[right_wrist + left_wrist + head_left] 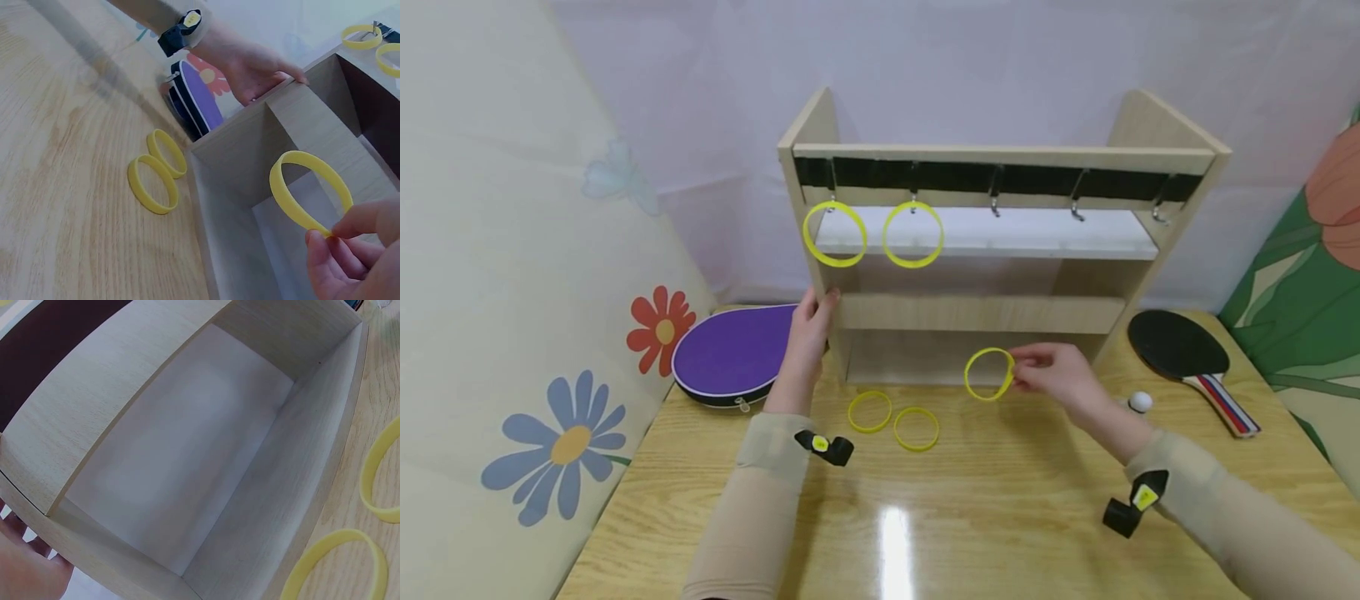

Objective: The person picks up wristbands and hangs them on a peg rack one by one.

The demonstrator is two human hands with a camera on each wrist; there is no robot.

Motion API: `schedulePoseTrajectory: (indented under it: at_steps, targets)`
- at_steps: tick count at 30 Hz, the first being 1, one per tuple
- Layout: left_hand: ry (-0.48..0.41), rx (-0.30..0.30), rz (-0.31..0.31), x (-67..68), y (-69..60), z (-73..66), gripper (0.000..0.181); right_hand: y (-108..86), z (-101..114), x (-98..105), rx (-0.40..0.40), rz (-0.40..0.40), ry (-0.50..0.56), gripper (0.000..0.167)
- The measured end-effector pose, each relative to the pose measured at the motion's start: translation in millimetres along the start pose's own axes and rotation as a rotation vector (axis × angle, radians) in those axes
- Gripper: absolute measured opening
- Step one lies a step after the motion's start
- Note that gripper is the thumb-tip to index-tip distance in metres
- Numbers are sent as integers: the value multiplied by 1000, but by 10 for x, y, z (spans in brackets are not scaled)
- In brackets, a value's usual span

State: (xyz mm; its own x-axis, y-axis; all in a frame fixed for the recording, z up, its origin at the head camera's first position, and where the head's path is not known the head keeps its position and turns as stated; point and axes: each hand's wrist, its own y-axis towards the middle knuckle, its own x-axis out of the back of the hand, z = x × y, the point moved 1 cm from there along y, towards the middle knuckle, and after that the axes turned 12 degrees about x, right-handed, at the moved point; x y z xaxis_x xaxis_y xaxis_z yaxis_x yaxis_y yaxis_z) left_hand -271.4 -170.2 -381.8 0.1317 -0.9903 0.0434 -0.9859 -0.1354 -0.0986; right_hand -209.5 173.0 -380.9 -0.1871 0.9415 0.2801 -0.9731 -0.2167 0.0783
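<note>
A: How's the yellow ring [290, 206] held?
B: By its R rim, pinched betw. thumb and fingers of the R hand [1056, 379]; it's held out to that hand's L, in front of the shelf [981, 313], open face turned to the head cam.
A: Rel. to the hooks [1077, 208]?
B: Placed below; the middle hook [996, 208], w/ nothing hung on it, is seen approx. straight above.
A: L hand [808, 337]?
B: Farther off; the shelf's L side is gripped by it.
</note>
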Motion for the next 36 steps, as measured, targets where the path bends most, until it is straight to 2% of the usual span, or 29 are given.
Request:
schedulePoseTrajectory:
  at_steps: [9, 19, 25, 36]
  targets:
    - [-15, -4, -7, -8, -1, -1, 43, -16, 122, 30, -7, -8, 32, 39]
    - [-19, 6, -4, -3, -12, -9, 44, -3, 232, 96, 50, -54, 71, 40]
    - [-25, 13, 1, 5, -3, 3, 43, -2, 350, 165, 9, -53, 62, 43]
    - [-14, 12, 3, 7, -2, -7, 43, -11, 533, 234, 99, -76, 230, 45]
